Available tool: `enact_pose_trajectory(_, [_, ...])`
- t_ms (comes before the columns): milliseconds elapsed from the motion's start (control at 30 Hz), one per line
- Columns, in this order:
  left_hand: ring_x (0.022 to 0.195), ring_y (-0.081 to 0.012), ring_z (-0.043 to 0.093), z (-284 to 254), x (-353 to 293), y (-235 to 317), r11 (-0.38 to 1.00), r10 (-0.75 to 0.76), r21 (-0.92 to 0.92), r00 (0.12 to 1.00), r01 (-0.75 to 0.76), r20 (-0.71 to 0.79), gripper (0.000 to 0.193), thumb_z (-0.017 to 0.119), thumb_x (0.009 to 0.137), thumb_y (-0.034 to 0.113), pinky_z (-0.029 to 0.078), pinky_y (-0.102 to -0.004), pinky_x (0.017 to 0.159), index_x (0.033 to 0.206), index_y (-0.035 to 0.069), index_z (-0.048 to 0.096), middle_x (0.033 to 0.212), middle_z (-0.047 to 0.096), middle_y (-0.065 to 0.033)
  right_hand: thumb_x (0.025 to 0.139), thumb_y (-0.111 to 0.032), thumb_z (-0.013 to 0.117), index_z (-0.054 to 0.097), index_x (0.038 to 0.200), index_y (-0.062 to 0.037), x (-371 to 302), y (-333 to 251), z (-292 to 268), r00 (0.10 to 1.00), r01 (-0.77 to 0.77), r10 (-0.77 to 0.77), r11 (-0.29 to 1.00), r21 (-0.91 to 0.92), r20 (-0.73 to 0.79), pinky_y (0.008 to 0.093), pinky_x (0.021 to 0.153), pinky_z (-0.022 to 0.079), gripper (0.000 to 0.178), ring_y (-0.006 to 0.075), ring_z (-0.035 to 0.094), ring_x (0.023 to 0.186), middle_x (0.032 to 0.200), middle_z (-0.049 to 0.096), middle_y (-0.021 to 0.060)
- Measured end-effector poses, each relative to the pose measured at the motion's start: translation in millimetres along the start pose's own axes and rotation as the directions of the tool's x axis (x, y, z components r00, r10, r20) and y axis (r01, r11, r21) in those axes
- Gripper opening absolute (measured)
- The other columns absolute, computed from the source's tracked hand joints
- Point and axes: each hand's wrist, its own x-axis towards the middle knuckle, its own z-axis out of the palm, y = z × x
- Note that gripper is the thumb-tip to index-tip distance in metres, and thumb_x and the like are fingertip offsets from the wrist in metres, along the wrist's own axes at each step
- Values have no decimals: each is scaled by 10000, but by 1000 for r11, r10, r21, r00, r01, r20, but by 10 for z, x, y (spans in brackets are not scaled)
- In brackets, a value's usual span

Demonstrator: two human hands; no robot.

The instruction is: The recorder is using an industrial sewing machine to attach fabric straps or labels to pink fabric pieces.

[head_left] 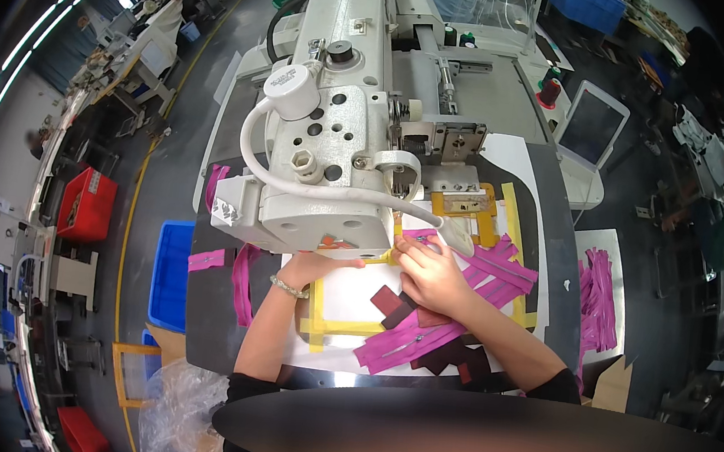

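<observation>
Under the head of a white industrial sewing machine (pixel 325 153), both of my hands work close to the yellow-edged white sheet (pixel 346 299). My left hand (pixel 319 267) reaches in from the left with its thumb stretched to the right; the machine head hides its other fingers. Bent and pressed together, the fingers of my right hand (pixel 431 276) are closed at the end of a magenta zipper strip (pixel 419 233), right of the needle area. More magenta zippers (pixel 497 270) lie past that hand. Below it are a dark red patch (pixel 387 302) and another zipper (pixel 412 342).
An amber clamp frame (pixel 486 225) sits right of the machine head. Loose magenta strips (pixel 242 284) lie at the left, and a zipper pile (pixel 599 301) at the right. Blue (pixel 171 273) and red bins (pixel 88 204) stand left. A tablet-like screen (pixel 594 126) stands at the far right.
</observation>
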Motion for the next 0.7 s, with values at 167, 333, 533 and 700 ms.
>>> enact_pose_trajectory(167, [863,-193,623,127,-98,-49,992,71,111,989,-57,-132,395,796,733,322,482,-323,776,983,40,675,917,674,-63,745,-116,638,581,1012,-70,29,-33,-8,1000,9,-9,1000,9,11,419,888,429,278,211,597,1083,1167,611,97])
enact_pose_trajectory(333, [1121,-350,524,146,-179,-37,868,334,423,936,-259,-112,542,746,738,404,375,-447,957,1122,44,618,1140,597,-164,786,-158,652,587,1003,-93,-7,-110,-104,999,6,-6,1000,-15,44,405,929,382,236,177,592,1083,1159,613,67])
enact_pose_trajectory(533, [1300,-387,309,163,-271,12,822,334,515,938,-243,-91,776,708,740,487,210,-501,1052,1335,67,438,1360,412,-205,787,-154,655,586,981,-104,-100,-163,-78,999,29,-26,998,-61,37,398,948,368,213,153,596,1054,1149,616,53])
enact_pose_trajectory(700, [1268,-350,354,196,-274,66,805,374,536,919,-256,-122,751,714,728,477,246,-471,1026,1312,78,460,1340,444,-170,777,-169,676,580,928,-104,-42,-117,-104,998,55,-54,995,-84,14,388,949,368,191,148,606,972,1100,625,38])
